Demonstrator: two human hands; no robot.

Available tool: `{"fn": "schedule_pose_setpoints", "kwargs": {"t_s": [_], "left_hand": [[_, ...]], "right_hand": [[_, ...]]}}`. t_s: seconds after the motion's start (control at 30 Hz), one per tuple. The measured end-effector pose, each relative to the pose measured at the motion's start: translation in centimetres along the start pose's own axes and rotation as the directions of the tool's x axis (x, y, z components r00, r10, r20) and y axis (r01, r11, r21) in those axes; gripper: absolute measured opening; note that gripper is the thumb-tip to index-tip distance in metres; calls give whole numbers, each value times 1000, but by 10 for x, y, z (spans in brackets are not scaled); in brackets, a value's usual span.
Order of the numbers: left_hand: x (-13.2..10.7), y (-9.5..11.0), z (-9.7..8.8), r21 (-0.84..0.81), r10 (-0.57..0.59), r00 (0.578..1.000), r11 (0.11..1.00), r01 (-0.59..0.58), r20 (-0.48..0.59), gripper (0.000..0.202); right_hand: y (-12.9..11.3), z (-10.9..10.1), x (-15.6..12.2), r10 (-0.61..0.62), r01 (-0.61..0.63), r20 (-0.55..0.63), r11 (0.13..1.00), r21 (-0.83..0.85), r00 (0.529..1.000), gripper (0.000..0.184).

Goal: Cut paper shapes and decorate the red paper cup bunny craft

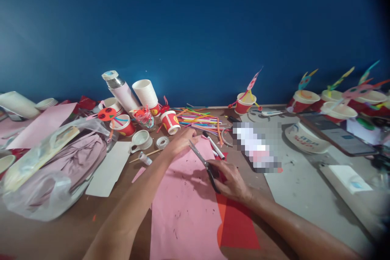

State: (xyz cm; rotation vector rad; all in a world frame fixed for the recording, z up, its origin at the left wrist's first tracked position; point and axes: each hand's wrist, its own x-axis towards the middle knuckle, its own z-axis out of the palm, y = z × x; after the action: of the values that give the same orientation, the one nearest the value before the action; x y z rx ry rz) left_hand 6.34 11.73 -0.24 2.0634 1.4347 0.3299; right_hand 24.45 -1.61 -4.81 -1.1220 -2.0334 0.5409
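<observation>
A large sheet of pink paper [185,207] with small dark marks lies in front of me. My left hand [184,140] is at its far edge, with curled fingers gripping the paper there; the fingertips are partly hidden. In my right hand [230,178] is a pair of dark-handled scissors [199,154]. Their blades point away to the left over the paper, close to my left hand, and look nearly together. Just beyond the right hand lies a white marker with a dark cap [215,146]. Red paper [239,227] and orange paper show from under the pink sheet's right side.
Bundled colourful pipe cleaners [198,118] lie at the back. Left are a flask [123,93], stacked paper cups [146,91], a white mug [141,141], tape [162,142] and a plastic bag [51,195]. Decorated cups [243,103], a bowl [306,138] and a phone [341,134] stand right.
</observation>
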Motion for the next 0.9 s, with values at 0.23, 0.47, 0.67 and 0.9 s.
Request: {"fn": "schedule_pose_setpoints", "kwargs": {"t_s": [0.23,0.47,0.67,0.9], "left_hand": [[-12,13,-20,46,79,996,996,-82,50,10],[-24,21,-39,62,81,995,994,-85,64,8],[-46,27,-58,49,115,988,992,-120,104,20],[-74,45,-83,39,142,988,989,-144,53,21]], "right_hand": [[-2,-1,1,-30,29,-21,1000,-8,999,32],[3,0,-3,-81,81,-81,997,4,993,36],[7,1,-5,-71,76,-150,997,24,986,43],[5,-14,6,114,-52,-300,977,207,947,35]]}}
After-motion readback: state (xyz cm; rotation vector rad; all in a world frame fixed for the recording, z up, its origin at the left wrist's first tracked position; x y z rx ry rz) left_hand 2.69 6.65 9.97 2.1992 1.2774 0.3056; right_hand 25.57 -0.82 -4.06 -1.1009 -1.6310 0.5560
